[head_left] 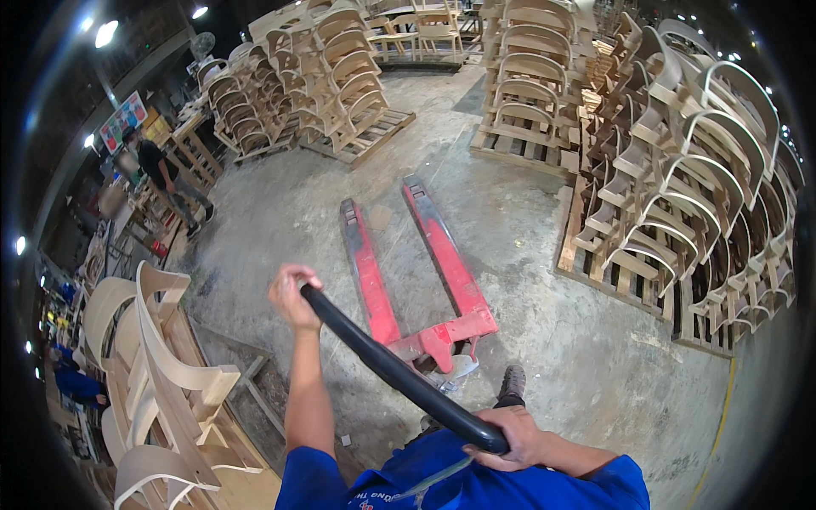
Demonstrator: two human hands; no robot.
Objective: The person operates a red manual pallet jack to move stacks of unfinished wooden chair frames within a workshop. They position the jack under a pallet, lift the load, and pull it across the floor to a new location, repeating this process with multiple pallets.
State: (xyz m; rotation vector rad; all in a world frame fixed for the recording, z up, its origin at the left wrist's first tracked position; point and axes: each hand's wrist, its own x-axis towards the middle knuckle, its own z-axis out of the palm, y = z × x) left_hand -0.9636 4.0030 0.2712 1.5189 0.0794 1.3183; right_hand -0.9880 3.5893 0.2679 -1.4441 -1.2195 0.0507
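Observation:
A red pallet jack [438, 331] stands on the concrete floor in front of me, its two worn forks pointing away with no load on them. Its thick black handle [382, 361] slants across my view from upper left to lower right. My left hand [293, 295] is curled at the handle's far-left end, fingers bent around the tip. At the opposite end, close to my body, my right hand [510, 438] wraps around the grip. The jack's lower linkage and wheels are partly hidden beneath the handle.
Curved wooden chair frames [688, 195] are stacked on pallets to the right, with more stacks [340, 85] at the back. Bent wooden parts [170, 374] lie close on my left. A person [157, 166] in dark clothes stands at the far left by workbenches.

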